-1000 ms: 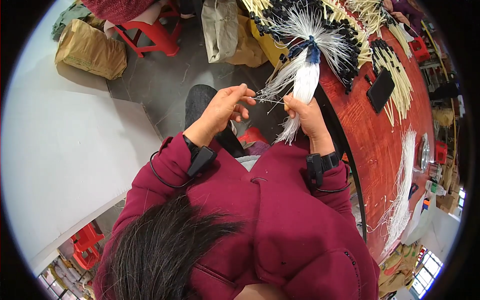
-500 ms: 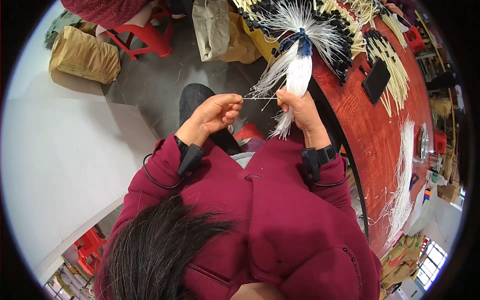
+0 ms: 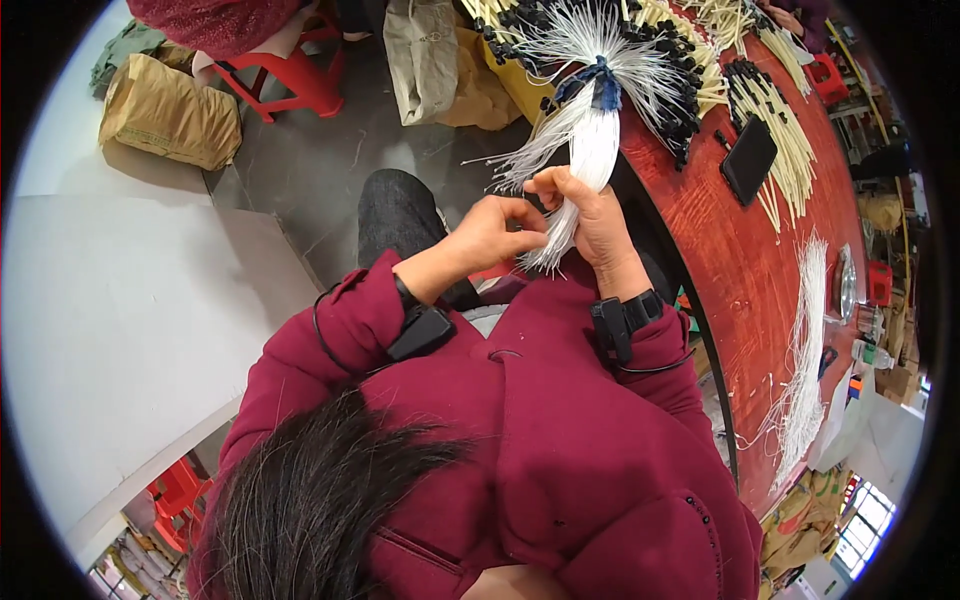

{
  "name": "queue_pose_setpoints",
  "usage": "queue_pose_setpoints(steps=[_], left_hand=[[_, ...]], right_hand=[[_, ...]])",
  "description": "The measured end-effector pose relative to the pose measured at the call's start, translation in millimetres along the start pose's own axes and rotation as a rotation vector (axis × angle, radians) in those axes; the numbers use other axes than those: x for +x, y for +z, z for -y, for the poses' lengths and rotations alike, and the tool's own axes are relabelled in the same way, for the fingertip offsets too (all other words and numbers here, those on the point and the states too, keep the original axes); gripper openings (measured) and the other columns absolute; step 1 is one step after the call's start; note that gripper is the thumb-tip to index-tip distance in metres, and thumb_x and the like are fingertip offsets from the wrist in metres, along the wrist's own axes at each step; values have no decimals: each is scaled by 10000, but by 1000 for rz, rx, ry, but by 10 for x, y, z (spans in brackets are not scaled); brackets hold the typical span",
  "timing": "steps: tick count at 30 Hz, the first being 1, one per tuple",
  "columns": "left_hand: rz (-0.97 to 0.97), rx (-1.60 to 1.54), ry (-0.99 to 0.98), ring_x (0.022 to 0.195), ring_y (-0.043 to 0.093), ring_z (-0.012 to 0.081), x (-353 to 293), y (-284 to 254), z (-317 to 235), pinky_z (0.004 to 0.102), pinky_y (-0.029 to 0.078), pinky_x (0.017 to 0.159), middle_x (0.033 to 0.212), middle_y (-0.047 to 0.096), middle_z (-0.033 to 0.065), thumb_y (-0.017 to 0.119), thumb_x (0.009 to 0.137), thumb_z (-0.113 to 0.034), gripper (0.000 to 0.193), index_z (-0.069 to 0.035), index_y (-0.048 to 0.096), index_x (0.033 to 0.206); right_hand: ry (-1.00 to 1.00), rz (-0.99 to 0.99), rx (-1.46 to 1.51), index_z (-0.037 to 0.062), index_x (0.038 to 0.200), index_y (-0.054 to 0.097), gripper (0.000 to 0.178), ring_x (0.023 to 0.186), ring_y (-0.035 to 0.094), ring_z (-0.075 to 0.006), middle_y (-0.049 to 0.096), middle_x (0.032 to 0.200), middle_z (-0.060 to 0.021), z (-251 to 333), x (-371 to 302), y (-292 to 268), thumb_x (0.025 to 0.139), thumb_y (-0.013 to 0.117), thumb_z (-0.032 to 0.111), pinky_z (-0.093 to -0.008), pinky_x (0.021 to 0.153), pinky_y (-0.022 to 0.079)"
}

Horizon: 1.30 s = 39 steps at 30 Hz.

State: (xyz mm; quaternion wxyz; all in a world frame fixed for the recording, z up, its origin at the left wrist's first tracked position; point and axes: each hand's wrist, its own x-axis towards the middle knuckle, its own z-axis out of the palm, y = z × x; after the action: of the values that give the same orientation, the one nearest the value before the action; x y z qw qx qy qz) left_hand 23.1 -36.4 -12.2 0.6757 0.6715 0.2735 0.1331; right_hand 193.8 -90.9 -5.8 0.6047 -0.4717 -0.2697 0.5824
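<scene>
A thick bundle of white cords [image 3: 596, 140], tied near its upper part with a dark blue cloth strip [image 3: 604, 84], hangs over the edge of the red table. My right hand [image 3: 597, 222] is closed around the lower part of the bundle, thumb on top. Below its grip the loose cord ends [image 3: 545, 258] fan out. My left hand [image 3: 492, 238] is at these ends, its thumb and forefinger curled toward each other in a pinch. What lies between those fingertips is too small to make out.
The red table [image 3: 700, 240] curves along my right. On it lie a black phone [image 3: 750, 162], cream sticks with black tips [image 3: 790, 165] and another heap of white cords [image 3: 803, 370]. A white board [image 3: 140, 340] is at my left. Beyond stand a red stool [image 3: 300, 85] and a brown paper sack [image 3: 172, 110].
My left hand has moved right, from holding one cord stretched out sideways to the bundle's lower ends. The stretched cord no longer shows. My right hand still grips the bundle, its fingers shifted slightly.
</scene>
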Motion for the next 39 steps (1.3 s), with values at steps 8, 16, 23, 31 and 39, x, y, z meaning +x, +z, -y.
queue_pose_setpoints(steps=[8,16,23,31,39], left_hand=[[-52,-474,-319,466,468,35,-90,-171,-26,172,340,413,689,608,0,639,868,-169,125,-46,616,867],[106,-391,-359,479,508,31,-334,-346,-310,151,366,437,732,640,9,620,883,-153,112,-41,624,878],[-182,-590,8,606,577,55,-52,-141,-530,180,445,531,829,664,18,615,894,-162,153,-27,642,961],[-599,-158,163,660,601,81,422,-129,-102,221,459,547,819,670,32,645,850,-124,129,-4,671,889],[-416,705,542,720,641,246,30,-153,-6,296,494,603,810,644,138,663,762,-94,128,-40,655,878]], right_hand=[[9,-61,-124,7,870,648,217,720,578,-119,667,822,-76,42,-16,6,869,622,223,-256,677,443],[17,-87,-284,18,824,641,205,620,579,-110,629,732,-32,10,25,-21,874,629,216,-238,610,437],[10,-95,-294,31,804,628,174,593,549,-89,608,712,-13,-46,94,-56,857,631,197,-236,557,426],[38,-105,-240,19,747,616,172,542,539,-102,599,649,-25,-27,19,23,844,629,161,-231,515,403],[31,-80,-156,24,732,616,170,529,531,-97,595,643,-25,-7,-13,-22,843,627,152,-231,514,403]])
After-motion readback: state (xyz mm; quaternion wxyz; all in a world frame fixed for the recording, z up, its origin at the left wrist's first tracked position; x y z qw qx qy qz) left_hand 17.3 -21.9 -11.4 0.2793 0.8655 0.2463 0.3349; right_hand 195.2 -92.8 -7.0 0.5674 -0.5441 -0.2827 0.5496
